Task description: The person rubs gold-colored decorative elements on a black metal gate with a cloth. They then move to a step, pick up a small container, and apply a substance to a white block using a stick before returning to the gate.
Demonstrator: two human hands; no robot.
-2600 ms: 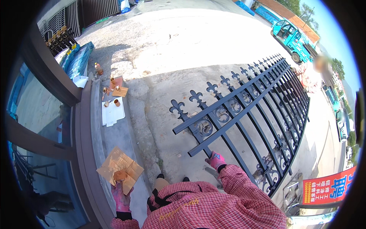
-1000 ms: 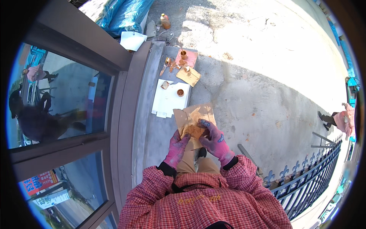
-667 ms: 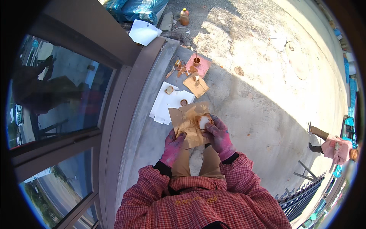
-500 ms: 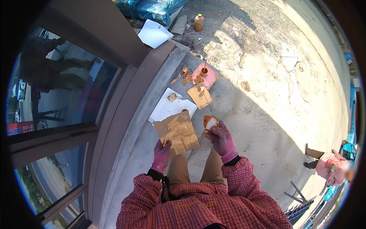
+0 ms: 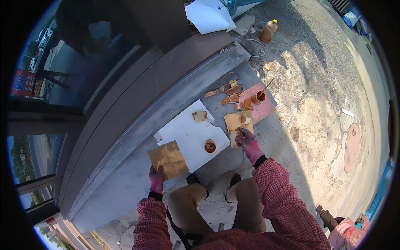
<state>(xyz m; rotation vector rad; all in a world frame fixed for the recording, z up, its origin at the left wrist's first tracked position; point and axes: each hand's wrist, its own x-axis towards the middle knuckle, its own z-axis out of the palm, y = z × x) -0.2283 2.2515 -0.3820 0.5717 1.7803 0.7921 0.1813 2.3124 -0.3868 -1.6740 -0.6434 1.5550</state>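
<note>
"What's mid-frame?"
"A sheet, a cup on it."
"Upper right?"
"A mat bearing a pot; above it, a bottle."
"Lower down?"
"Paper in the left hand, left of the sheet; pad in the right hand, over a card."

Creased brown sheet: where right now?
Head view, left of centre: the creased brown sheet is gripped near its lower left corner by the left hand, overlapping the white sheet's lower left edge in the picture.
</note>
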